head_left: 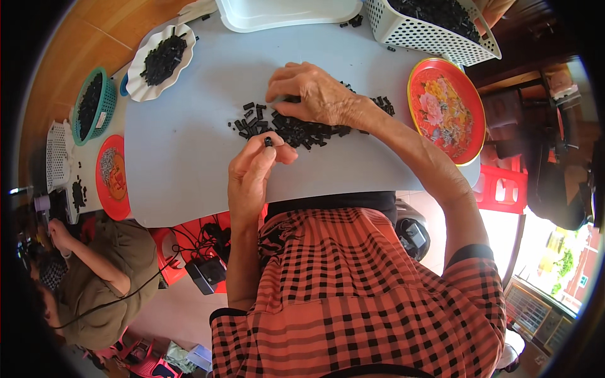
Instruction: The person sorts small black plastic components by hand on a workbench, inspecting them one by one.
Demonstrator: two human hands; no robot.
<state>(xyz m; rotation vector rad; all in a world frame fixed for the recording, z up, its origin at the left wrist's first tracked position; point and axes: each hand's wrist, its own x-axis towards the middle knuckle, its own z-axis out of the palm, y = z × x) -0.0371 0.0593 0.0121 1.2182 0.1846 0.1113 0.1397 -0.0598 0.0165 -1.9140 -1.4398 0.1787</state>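
Where the left hand pinches a small black piece beside the dark pile and the right hand curls over that pile, its grip indeterminable, the piece is probably light, rigid and best held by its sides.

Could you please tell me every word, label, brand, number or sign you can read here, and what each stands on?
No text can be read.
Any writing on the small white rectangular label on the round teal plastic basket is too small to make out.
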